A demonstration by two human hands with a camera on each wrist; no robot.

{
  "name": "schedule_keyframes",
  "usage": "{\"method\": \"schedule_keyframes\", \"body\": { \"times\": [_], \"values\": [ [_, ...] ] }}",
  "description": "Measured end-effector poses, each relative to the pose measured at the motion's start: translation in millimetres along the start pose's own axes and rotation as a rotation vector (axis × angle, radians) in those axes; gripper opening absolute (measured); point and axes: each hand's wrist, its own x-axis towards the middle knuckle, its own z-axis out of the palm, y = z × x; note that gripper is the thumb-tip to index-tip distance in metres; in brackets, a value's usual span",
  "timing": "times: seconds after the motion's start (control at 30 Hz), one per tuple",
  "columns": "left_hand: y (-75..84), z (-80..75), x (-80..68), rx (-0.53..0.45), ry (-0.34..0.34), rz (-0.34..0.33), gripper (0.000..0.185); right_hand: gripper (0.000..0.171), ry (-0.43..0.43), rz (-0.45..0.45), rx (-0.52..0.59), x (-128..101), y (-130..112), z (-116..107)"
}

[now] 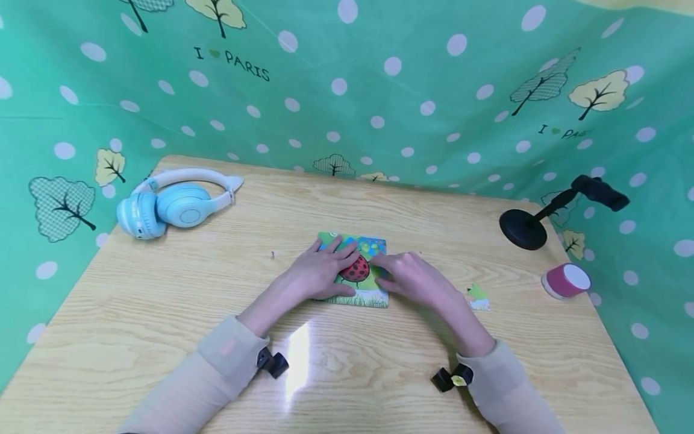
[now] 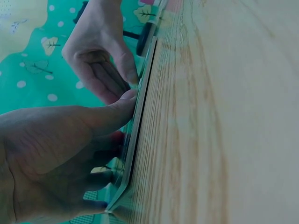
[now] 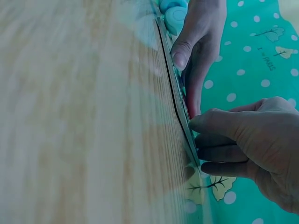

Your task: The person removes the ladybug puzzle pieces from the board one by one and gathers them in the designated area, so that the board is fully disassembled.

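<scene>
A jigsaw puzzle (image 1: pixel 374 298) with a red ladybug picture (image 1: pixel 356 269) lies flat on the wooden table. My left hand (image 1: pixel 322 271) rests across its left part, fingers spread, thumb near the lower edge. At the right side, my right hand (image 1: pixel 409 277) touches the puzzle with its fingertips, thumb and index finger apart. In the left wrist view, the left thumb (image 2: pixel 110 112) presses at the board's near edge. The right wrist view has the right hand's fingers (image 3: pixel 224 153) reaching onto the board. Beyond the right hand lies a loose green-and-white puzzle piece (image 1: pixel 479 298).
Blue-and-white headphones (image 1: pixel 184 205) lie at the back left of the table (image 1: pixel 352 374). A black stand (image 1: pixel 523 229) with a tilted arm is at the back right, with a pink-and-white cup-like object (image 1: pixel 565 281) in front of it. A green patterned cloth (image 1: pixel 379 102) hangs behind.
</scene>
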Motion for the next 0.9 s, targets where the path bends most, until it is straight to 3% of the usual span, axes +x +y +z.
{"method": "schedule_keyframes", "body": {
  "times": [0.5, 0.9],
  "values": [
    [-1.8, -0.3, -0.3, 0.003, -0.009, 0.007, 0.086, 0.031, 0.005, -0.021, -0.007, 1.4, -2.1, -0.5],
    [-2.1, 0.7, -0.7, 0.027, -0.031, 0.013, 0.085, 0.032, 0.064, -0.019, 0.002, 0.4, 1.7, 0.3]
  ]
}}
